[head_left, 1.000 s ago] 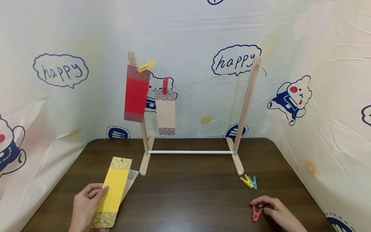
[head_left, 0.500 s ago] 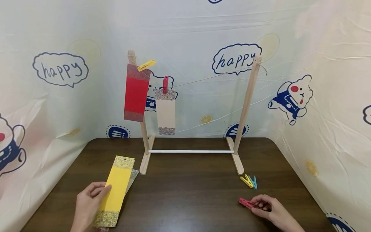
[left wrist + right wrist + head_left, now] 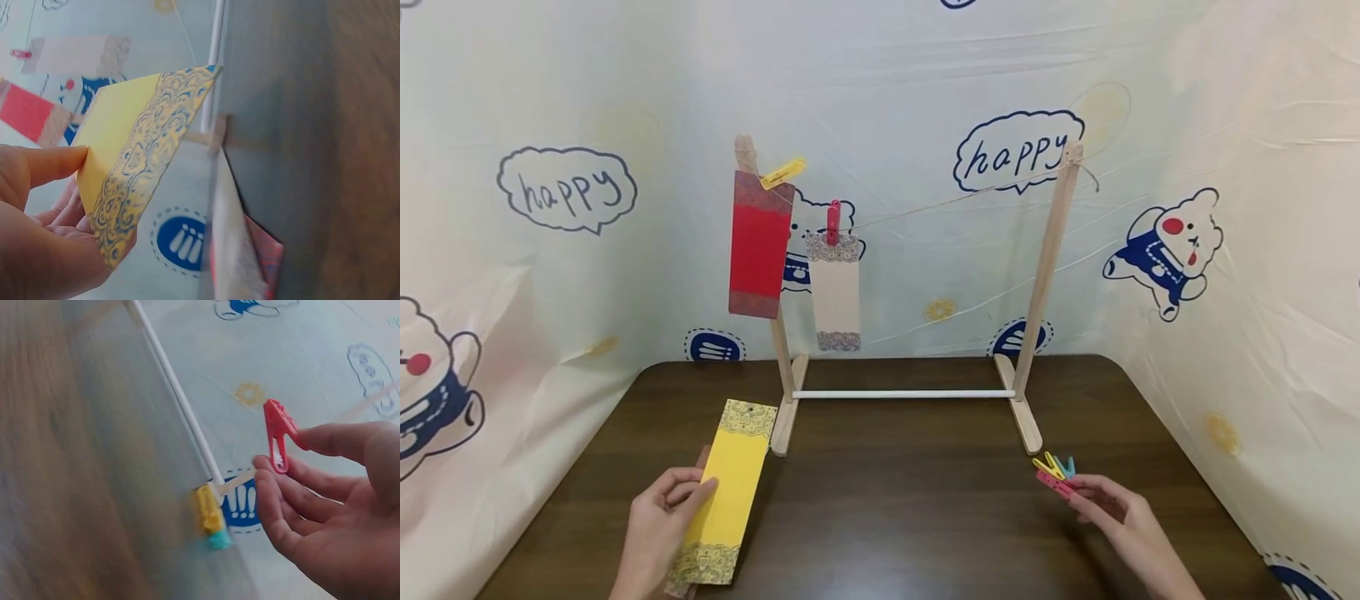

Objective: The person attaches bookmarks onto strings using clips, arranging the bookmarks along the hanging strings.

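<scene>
My left hand (image 3: pixel 662 521) pinches a yellow card (image 3: pixel 730 487) with lace-patterned ends and a small hole at its top. In the left wrist view the card is raised at a slant, thumb on its face. Below it lie a pale card (image 3: pixel 232 231) and a red one (image 3: pixel 269 250), mostly hidden in the head view. At the right, my right hand (image 3: pixel 1123 517) pinches a pink clothespin (image 3: pixel 275 434) between thumb and fingers. In the head view it overlaps a yellow clothespin (image 3: pixel 1047 467) lying beside a blue clothespin (image 3: pixel 1066 467) on the table.
A wooden stand with two posts (image 3: pixel 1049 267) and a white bar (image 3: pixel 902 394) is at the back. From its sagging string (image 3: pixel 940 202) hang a red card (image 3: pixel 760 258) and a white card (image 3: pixel 837 292), held by clothespins. A printed cloth (image 3: pixel 880 75) surrounds the table (image 3: pixel 880 517).
My left hand has raised the yellow card and moved it rightward, off the cards beneath. My right hand has lifted the pink clothespin, turned it and moved it toward the other clothespins.
</scene>
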Demonstrator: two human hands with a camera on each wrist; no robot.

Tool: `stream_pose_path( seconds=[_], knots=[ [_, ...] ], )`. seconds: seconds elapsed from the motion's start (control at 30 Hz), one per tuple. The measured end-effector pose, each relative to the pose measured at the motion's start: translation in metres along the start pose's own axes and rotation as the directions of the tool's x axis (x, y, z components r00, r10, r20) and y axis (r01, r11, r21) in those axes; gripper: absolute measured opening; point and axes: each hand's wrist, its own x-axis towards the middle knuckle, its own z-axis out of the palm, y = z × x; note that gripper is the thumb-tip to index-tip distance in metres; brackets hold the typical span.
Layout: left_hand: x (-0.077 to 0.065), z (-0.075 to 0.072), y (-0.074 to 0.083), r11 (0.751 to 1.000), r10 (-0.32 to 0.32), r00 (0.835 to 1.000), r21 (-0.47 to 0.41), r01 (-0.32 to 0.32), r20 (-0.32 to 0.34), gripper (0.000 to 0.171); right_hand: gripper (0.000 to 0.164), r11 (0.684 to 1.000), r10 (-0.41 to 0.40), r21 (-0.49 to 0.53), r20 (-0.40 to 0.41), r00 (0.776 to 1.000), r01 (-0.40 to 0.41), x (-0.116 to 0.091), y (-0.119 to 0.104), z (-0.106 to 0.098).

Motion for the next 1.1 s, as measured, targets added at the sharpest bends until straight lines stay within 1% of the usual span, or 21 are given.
stream_pose_path(
  seconds=[0.07, 0.17, 0.23, 0.3, 0.47, 0.67, 0.87, 1.0, 1.1],
  knots=[
    [-0.002, 0.001, 0.006, 1.0, 0.008, 1.0, 0.002, -0.008, 0.013, 0.041, 0.027, 0.997, -0.068, -0.05, -0.04, 0.997, 0.066, -0.001, -0.006, -0.003],
    [-0.004, 0.001, 0.013, 0.999, 0.033, 0.999, 0.014, -0.033, 0.03, 0.04, 0.023, 0.98, -0.166, -0.124, -0.075, 0.983, 0.156, -0.001, -0.015, -0.011],
    [-0.005, 0.002, 0.018, 0.998, 0.051, 0.998, 0.02, -0.052, 0.044, 0.04, 0.023, 0.969, -0.207, -0.156, -0.095, 0.974, 0.19, -0.001, -0.021, -0.016],
    [-0.005, 0.002, 0.023, 0.997, 0.068, 0.996, 0.026, -0.069, 0.06, 0.039, 0.022, 0.961, -0.231, -0.183, -0.11, 0.967, 0.209, 0.0, -0.026, -0.02],
    [-0.002, 0.007, 0.032, 0.991, 0.129, 0.987, 0.021, -0.131, 0.091, 0.035, 0.022, 0.942, -0.266, -0.248, -0.133, 0.955, 0.227, 0.002, -0.039, -0.027],
    [-0.001, 0.015, 0.041, 0.984, 0.178, 0.976, -0.023, -0.177, 0.122, 0.031, 0.025, 0.93, -0.292, -0.27, -0.131, 0.948, 0.249, 0.007, -0.054, -0.029],
    [0.001, 0.021, 0.051, 0.967, 0.253, 0.958, -0.042, -0.25, 0.135, 0.025, 0.032, 0.925, -0.29, -0.294, -0.144, 0.946, 0.239, 0.012, -0.067, -0.031],
    [0.004, 0.026, 0.056, 0.956, 0.293, 0.945, -0.062, -0.287, 0.146, 0.021, 0.032, 0.919, -0.309, -0.304, -0.162, 0.937, 0.251, 0.015, -0.073, -0.031],
    [0.004, 0.031, 0.06, 0.946, 0.321, 0.936, -0.093, -0.31, 0.145, 0.02, 0.032, 0.909, -0.325, -0.326, -0.164, 0.931, 0.26, 0.016, -0.078, -0.03]
  ],
)
